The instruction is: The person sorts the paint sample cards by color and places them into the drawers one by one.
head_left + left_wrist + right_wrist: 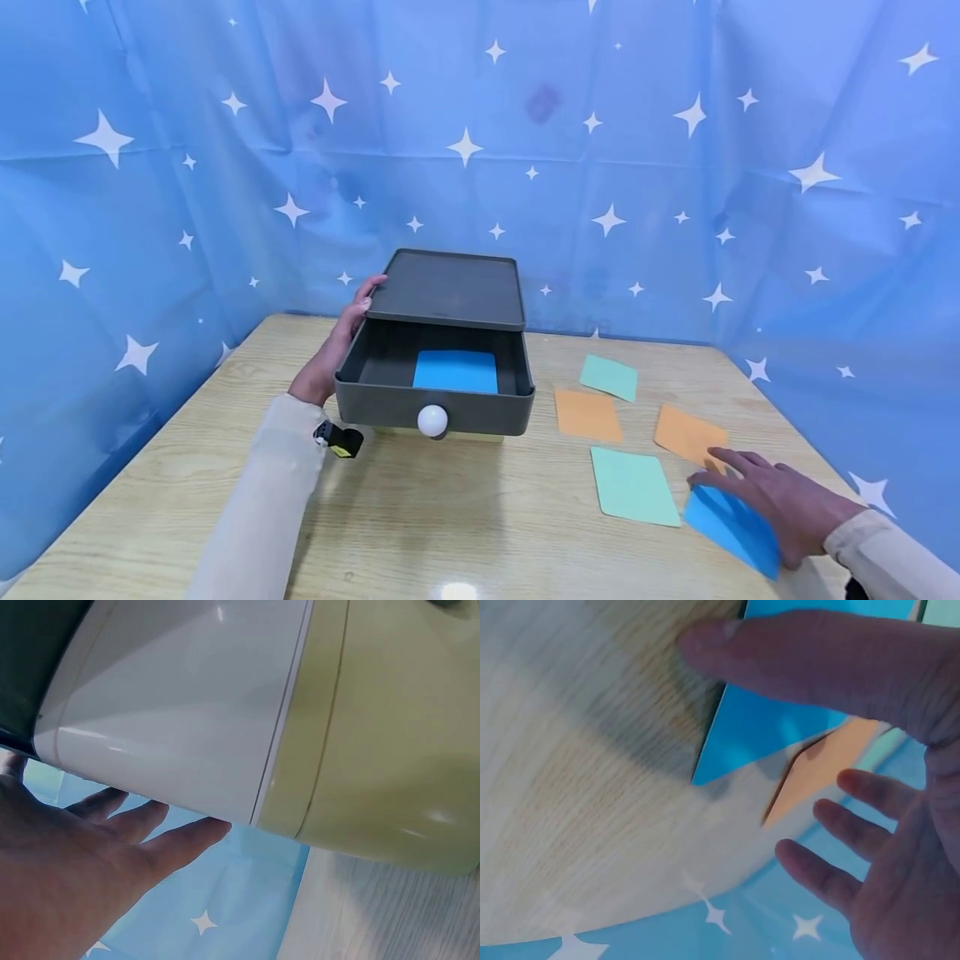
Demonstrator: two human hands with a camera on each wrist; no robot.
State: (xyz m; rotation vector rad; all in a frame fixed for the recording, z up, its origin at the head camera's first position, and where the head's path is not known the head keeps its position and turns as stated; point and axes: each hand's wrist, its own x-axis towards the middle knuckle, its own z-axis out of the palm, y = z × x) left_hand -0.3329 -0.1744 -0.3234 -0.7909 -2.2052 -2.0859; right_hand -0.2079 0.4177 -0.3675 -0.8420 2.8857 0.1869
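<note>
A dark grey drawer unit [453, 287] stands on the table, its drawer [382, 406] pulled out by a white round knob [432, 421]. Inside the drawer lies a blue sheet [455, 372]. My left hand [333, 354] rests against the unit's left side, and in the left wrist view the fingers of this hand [97, 855] lie along its white wall [172, 712]. Over a blue sheet [735, 527] at the right is my right hand [787, 500], fingers spread. In the right wrist view the thumb of that hand [885, 870] extends across the blue sheet [757, 727].
Two orange sheets [588, 415] [686, 433] and two green sheets [609, 377] [635, 487] lie on the wooden table [420, 517] between the unit and my right hand. A blue curtain [465, 100] with white stars hangs behind and at both sides.
</note>
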